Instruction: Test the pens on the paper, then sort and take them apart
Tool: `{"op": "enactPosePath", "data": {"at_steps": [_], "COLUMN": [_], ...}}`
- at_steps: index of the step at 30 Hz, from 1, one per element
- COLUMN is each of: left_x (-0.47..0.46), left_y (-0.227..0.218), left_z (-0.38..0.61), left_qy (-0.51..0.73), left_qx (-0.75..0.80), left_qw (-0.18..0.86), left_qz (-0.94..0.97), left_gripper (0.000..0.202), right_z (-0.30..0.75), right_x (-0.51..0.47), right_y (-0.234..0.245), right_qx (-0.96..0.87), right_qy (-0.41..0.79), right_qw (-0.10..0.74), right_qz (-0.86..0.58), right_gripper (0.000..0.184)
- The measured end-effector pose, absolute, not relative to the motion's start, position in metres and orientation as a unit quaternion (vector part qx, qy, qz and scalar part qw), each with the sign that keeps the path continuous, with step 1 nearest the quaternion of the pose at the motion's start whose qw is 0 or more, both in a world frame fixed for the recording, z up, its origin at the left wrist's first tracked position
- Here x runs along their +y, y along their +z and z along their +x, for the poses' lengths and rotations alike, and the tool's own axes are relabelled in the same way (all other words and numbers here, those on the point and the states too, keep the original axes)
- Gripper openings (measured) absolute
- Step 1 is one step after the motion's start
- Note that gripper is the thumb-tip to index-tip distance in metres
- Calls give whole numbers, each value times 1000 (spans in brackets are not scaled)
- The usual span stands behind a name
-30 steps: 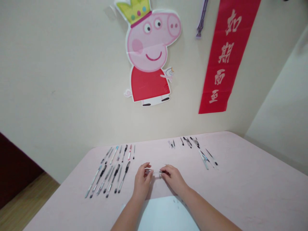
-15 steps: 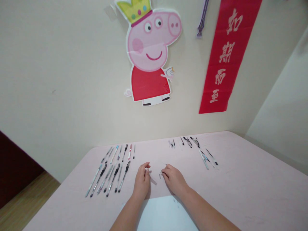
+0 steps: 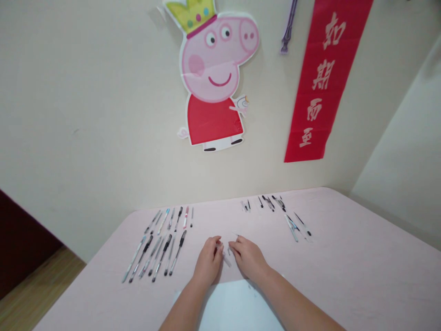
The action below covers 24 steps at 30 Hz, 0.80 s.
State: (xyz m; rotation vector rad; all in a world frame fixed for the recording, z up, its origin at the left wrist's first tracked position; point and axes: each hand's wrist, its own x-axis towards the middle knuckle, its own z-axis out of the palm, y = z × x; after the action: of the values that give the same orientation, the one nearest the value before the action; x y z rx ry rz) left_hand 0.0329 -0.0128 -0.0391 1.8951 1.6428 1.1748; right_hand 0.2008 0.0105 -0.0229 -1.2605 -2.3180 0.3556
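My left hand [image 3: 209, 259] and my right hand [image 3: 248, 257] rest close together on the pink table [image 3: 344, 276], fingers curled. Between them lies a clear pen barrel [image 3: 225, 258], slanting toward me. The left fingers pinch its far end. The right fingertips pinch a small dark-tipped pen part [image 3: 230, 248] right beside it; I cannot make out exactly what it is. A row of assembled pens [image 3: 155, 255] lies to the left of my left hand.
A second row of pens [image 3: 172, 218] lies further back on the left. Loose pen parts [image 3: 275, 209] are scattered at the back right. A white sheet [image 3: 237, 305] lies under my forearms. A cartoon pig cutout and a red banner hang on the wall behind.
A second ago both hands held one clear pen level between them. It has come apart; the left hand now holds the barrel tilted, and the hands have drawn closer together.
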Motion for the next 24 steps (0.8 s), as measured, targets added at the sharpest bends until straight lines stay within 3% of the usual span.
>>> {"op": "enactPosePath", "data": {"at_steps": [5, 12, 24], "left_x": [-14, -16, -21], "left_y": [-40, -37, -33], "left_z": [32, 33, 36], "left_qy": [416, 419, 388], "left_qx": [572, 565, 514], "left_qw": [175, 183, 216], "left_qz": [685, 687, 734], "left_gripper": [26, 31, 34], "right_z": [202, 202, 205], "right_x": [11, 12, 13], "right_y": [-24, -24, -21], "right_qx": [-823, -818, -816], "right_qy": [159, 129, 89], "right_qw": [277, 250, 246], "right_qz": [-470, -501, -516], "right_gripper": [25, 13, 15]}}
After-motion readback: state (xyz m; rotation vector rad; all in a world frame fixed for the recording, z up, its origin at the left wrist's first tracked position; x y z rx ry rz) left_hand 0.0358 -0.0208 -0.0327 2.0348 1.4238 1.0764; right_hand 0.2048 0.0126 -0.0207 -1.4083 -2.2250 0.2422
